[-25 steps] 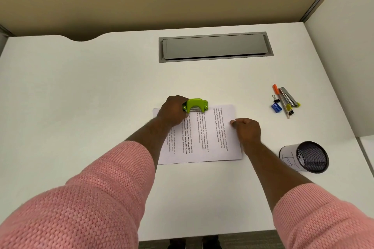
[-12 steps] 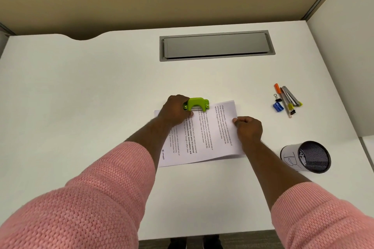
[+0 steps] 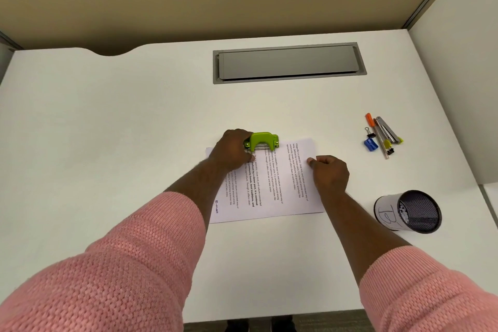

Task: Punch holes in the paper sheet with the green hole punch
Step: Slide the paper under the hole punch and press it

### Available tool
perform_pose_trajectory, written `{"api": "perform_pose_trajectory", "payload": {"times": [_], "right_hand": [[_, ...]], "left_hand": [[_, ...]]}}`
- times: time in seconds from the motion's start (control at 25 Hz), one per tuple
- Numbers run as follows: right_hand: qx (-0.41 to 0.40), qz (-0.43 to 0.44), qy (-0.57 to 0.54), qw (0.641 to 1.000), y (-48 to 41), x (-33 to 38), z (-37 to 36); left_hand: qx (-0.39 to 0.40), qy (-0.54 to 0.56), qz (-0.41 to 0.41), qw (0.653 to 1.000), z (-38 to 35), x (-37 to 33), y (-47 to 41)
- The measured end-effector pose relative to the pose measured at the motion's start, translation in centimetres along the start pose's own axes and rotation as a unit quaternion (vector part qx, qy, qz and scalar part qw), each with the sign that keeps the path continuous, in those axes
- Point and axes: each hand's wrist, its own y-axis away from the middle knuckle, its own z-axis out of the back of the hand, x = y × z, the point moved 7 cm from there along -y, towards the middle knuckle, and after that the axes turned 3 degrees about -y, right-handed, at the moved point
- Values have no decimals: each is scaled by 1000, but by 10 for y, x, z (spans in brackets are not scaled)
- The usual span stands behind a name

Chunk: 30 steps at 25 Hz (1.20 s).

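Note:
A printed paper sheet point(image 3: 283, 186) lies on the white desk point(image 3: 134, 129), its far edge slid into the mouth of the green hole punch point(image 3: 262, 141). My left hand point(image 3: 231, 151) grips the punch by its left side and covers the sheet's far left corner. My right hand point(image 3: 328, 172) pinches the sheet's right edge between thumb and fingers; that corner of the sheet sits slightly raised and skewed.
A grey cable hatch point(image 3: 289, 62) is set into the desk at the back. At the right lie pens, a highlighter, binder clips and a blue sharpener point(image 3: 370, 144). A black mesh pen cup point(image 3: 412, 211) lies tipped at the near right. Partition walls close the back and right.
The sheet's right side has swung further away and tilted, guided by my right hand. The punch and my left hand stayed nearly in place at the sheet's far edge.

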Motion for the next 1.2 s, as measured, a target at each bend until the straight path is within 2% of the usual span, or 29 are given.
{"api": "perform_pose_trajectory", "payload": {"times": [0.2,0.36,0.4,0.48,0.6,0.8,1.0,1.2], "right_hand": [[4,5,15,1000,-2,-2,-1],[-3,7,3,1000,1,2,1],[-12,26,8,1000,4,6,2],[-22,90,30,995,10,16,1],[-3,203,52,978,23,36,-13],[54,322,104,939,37,79,-52],[96,355,165,915,25,120,-96],[103,411,216,880,12,157,-136]], "left_hand": [[-24,7,-11,1000,0,0,2],[-8,17,3,1000,-1,5,1],[-12,19,4,1000,-1,7,3],[-69,-4,-27,997,2,6,14],[-142,-92,-68,983,-2,11,42],[-121,-216,-61,967,-25,47,71],[-99,-219,-48,969,-40,57,71],[-119,-225,-44,966,-48,61,70]]}}
